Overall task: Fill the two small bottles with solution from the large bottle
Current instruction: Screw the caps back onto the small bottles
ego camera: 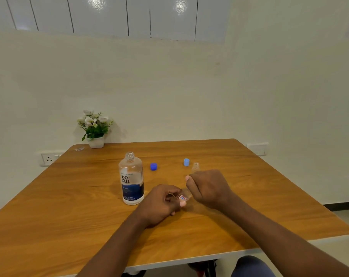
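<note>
- While both forearms reach in from the near edge, the left hand (pixel 161 202) and the right hand (pixel 208 187) meet over the middle of the wooden table (pixel 69 206).
- Left hand: fingers curled closed around the lower body of a small clear bottle (pixel 184 194), whose red-and-white label shows between thumb and fingers; the hand's lower edge rests on the table.
- Right hand: closed into a loose fist directly over the upper end of that same bottle, thumb pointing left; what lies under the fingers is hidden, so the state of the bottle's top cannot be told.
- Second small bottle (pixel 196 167): clear, upright, uncapped, standing just behind the right hand, its lower part hidden by the knuckles.
- Large bottle (pixel 131 178): clear, upright, left of the hands and apart from them; mouth open, no cap; dark blue label reading "renu" on the lower half. Its liquid level cannot be judged.
- Dark blue cap (pixel 153 166): on the table to the right of the large bottle, beyond the hands.
- Light blue cap (pixel 186 162): upright on the table, just left of the second small bottle and close to it.
- Background: a white pot of white flowers (pixel 95 126) at the far left corner of the table, against the wall; a wall socket (pixel 48 158) lower left.
</note>
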